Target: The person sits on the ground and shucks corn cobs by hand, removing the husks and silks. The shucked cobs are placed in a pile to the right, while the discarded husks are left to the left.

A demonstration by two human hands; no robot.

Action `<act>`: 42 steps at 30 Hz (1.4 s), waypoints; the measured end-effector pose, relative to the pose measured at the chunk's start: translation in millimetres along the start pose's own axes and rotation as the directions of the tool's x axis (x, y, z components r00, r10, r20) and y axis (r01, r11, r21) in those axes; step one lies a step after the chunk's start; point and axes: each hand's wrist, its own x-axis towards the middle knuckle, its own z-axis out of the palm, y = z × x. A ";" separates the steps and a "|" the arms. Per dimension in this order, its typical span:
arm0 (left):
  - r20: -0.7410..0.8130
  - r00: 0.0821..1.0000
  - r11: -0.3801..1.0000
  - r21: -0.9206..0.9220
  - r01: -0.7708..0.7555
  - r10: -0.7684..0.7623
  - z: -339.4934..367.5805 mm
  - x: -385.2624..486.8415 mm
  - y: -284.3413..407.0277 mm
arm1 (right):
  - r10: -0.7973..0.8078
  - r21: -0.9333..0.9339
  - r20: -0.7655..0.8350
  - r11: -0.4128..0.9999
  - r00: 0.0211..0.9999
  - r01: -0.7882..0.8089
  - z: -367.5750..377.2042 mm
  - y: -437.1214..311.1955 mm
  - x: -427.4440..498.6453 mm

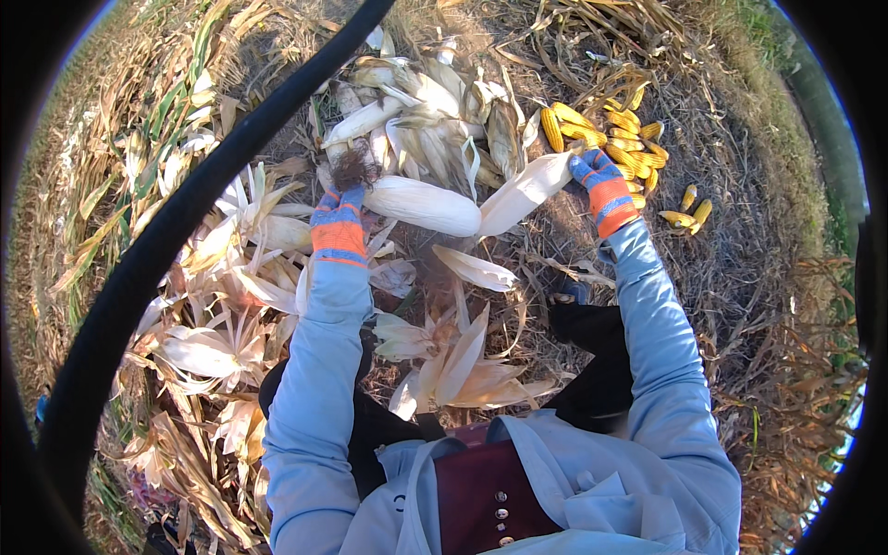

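Observation:
An ear of corn (423, 205) in pale inner husk lies sideways in front of me. My left hand (338, 222), in an orange and blue glove, grips its silk end, where a tuft of dark brown silk (355, 166) sticks up. My right hand (602, 189), gloved alike, pinches the tip of a broad husk leaf (525, 196). That leaf is drawn out to the right and meets the ear's right end. Loose husk leaves (475, 269) lie on the ground below the ear.
Beyond the ear is a heap of unhusked corn ears (430, 104). Several bare yellow cobs (628, 152) are piled past my right hand. Discarded husks (208, 347) cover the ground at left. A black strap or tube (208, 163) crosses the view at upper left.

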 end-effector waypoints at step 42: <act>0.217 0.932 0.904 -0.257 0.341 -0.290 43.6 -36.6 -21.1 | -0.129 -0.565 0.339 0.764 0.932 0.312 104.3 24.1 -81.7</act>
